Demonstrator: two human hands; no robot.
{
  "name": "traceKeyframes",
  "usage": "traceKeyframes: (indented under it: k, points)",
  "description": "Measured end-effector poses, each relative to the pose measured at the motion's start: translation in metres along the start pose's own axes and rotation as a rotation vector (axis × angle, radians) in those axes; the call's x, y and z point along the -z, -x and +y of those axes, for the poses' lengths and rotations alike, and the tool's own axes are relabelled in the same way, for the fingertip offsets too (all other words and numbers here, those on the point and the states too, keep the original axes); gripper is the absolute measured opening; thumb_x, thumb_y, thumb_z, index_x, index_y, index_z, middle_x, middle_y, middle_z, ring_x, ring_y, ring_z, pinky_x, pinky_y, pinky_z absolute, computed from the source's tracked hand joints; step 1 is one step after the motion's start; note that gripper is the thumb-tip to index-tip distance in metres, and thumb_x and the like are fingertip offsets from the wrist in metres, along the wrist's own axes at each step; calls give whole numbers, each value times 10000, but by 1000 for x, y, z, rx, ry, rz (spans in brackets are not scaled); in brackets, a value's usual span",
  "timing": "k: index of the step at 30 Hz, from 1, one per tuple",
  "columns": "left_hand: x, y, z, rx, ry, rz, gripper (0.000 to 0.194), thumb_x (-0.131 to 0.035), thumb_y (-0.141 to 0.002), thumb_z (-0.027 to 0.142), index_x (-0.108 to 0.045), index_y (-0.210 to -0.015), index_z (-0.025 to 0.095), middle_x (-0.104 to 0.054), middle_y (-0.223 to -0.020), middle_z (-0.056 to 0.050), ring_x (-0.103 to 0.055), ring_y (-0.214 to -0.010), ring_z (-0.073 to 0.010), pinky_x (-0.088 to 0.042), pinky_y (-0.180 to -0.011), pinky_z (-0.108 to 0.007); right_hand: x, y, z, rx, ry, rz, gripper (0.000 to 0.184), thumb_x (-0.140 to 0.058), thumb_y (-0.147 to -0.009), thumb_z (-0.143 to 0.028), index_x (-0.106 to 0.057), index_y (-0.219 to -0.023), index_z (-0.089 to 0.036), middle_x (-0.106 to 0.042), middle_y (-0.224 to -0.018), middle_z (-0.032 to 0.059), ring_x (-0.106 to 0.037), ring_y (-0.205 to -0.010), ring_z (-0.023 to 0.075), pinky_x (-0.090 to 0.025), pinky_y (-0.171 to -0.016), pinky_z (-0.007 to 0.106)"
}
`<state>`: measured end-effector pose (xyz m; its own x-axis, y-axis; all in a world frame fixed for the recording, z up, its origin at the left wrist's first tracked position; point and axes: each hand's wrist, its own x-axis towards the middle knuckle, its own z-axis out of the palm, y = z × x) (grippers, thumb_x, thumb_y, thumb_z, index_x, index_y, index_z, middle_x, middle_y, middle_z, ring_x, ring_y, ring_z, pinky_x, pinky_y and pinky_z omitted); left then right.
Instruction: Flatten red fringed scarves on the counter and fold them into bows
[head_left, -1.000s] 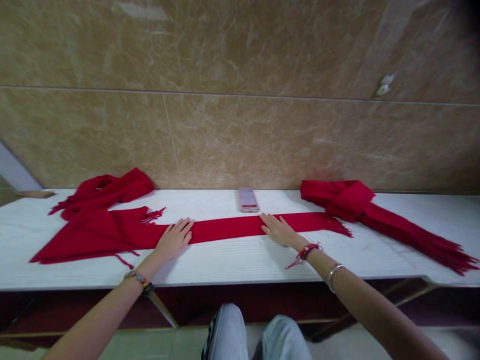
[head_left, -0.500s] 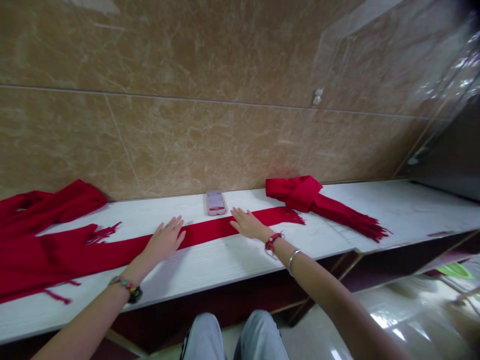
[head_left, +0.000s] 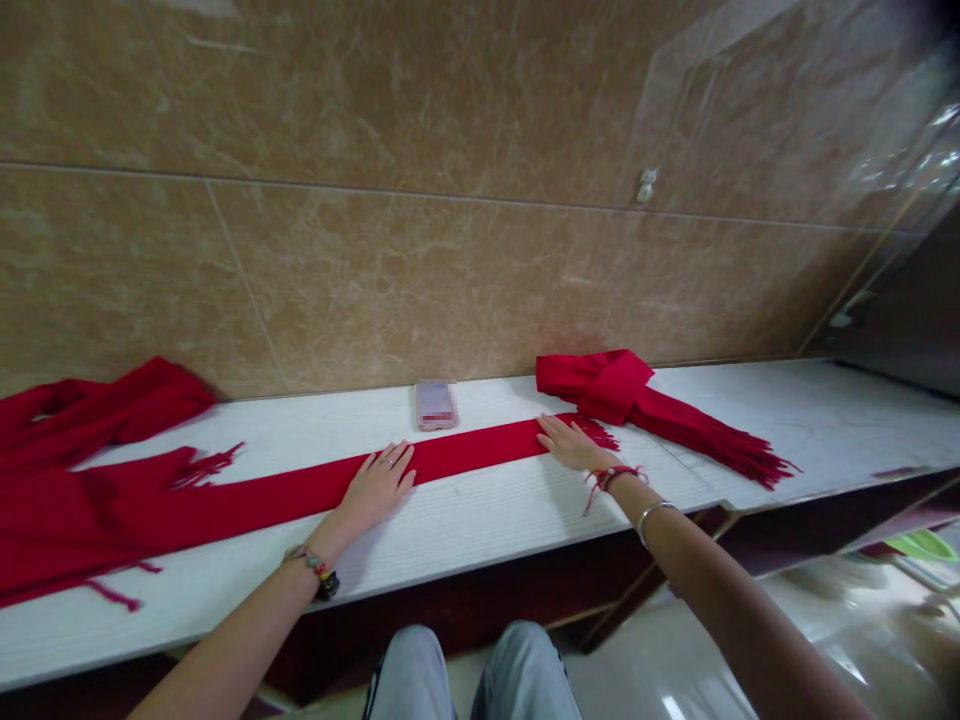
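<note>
A long red scarf [head_left: 480, 449], folded into a narrow strip, lies along the white tabletop [head_left: 450, 520]. My left hand [head_left: 377, 487] rests flat on the strip near its middle, fingers stretched out. Near the fringed right end, my right hand [head_left: 570, 443] lies flat on the cloth, its fingers also extended. Toward the left the strip runs into a wider spread of red cloth [head_left: 112, 510] with loose fringe. Neither hand grips anything.
Behind the strip, a phone [head_left: 436, 405] lies near the tiled wall [head_left: 420, 280]. A knotted red scarf [head_left: 622, 390] with long fringe sits at the right. Bunched red cloth [head_left: 142, 400] lies at the back left. The table's front edge is above my knees [head_left: 420, 670].
The view has turned to the right. Over the last half second both hands have slid rightward along the red strip, my right hand reaching close to its fringe.
</note>
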<state>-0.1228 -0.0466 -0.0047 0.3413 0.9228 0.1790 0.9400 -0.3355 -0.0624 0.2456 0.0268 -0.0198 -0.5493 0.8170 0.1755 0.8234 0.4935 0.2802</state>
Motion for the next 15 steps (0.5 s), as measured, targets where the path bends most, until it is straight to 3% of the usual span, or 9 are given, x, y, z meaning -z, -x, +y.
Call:
traceKeyframes:
  k: [2,5,9,13,15]
  points:
    - [2,1,3,13,14,-15,483,-266,-889,336,-341,-1317,124,-310,-1393,-110,-283,-1277,-230,-258,-1017,-413,1,1,2,-26,16,-13,357,-314,-875,-162,-517,-1167,-136,-382,-1336,169,-337,-1232,303,-374,-884,544]
    - [6,6,2,29,39,-52,509,-258,-891,375,-320,-1327,120,-268,-1410,-124,-241,-1294,-243,-239,-1021,-425,10,-15,-22,-71,-60,43,401,-320,-886,-243,-458,-1222,-73,-392,-1320,204,-345,-1229,295,-349,-929,509]
    - [12,22,-13,86,75,-110,545,-223,-893,429,-270,-1349,134,-202,-1432,-134,-192,-1308,-260,-227,-1014,-448,34,-51,-98,93,-258,115,473,-308,-891,-313,-399,-1266,-40,-356,-1346,200,-300,-1258,271,-301,-986,467]
    - [16,51,-46,194,58,-140,545,-212,-894,425,-247,-1357,141,-198,-1436,-121,-187,-1308,-268,-235,-1004,-464,63,-82,-188,284,-406,163,492,-291,-897,-339,-375,-1289,-54,-344,-1360,177,-278,-1269,255,-278,-1009,435]
    - [19,71,-66,251,30,-157,537,-212,-894,413,-248,-1357,145,-205,-1435,-110,-189,-1308,-262,-239,-1004,-465,72,-92,-221,332,-446,168,496,-288,-899,-343,-361,-1300,-60,-335,-1368,166,-269,-1274,250,-270,-1014,426]
